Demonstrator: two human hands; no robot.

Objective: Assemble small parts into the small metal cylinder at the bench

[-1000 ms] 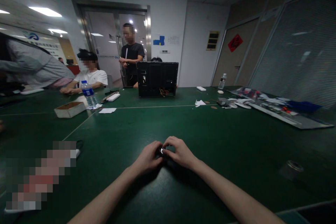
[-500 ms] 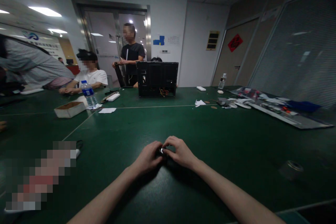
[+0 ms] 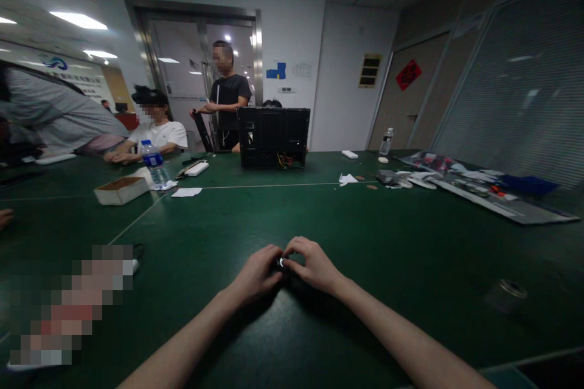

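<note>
Both my hands meet over the middle of the green table (image 3: 219, 225). Between their fingertips is a small black-and-white object (image 3: 281, 262), mostly covered, and I cannot make out its kind. My left hand (image 3: 258, 270) has its fingers curled round the object's left side, thumb low. From the right, my right hand (image 3: 312, 264) pinches it between thumb and index finger. The object seems to be at or just above the tabletop.
A dark cylindrical can (image 3: 506, 296) stands to the right. Further off are a black panel with wires (image 3: 274, 137), a water bottle (image 3: 155, 165), an open box (image 3: 122, 190) and a board of small parts (image 3: 506, 197). Co-workers sit and stand beyond the table.
My hands and the small object have hardly moved. Behind the table, the standing person has shifted slightly, and the dark panel they hold has moved a little left.
</note>
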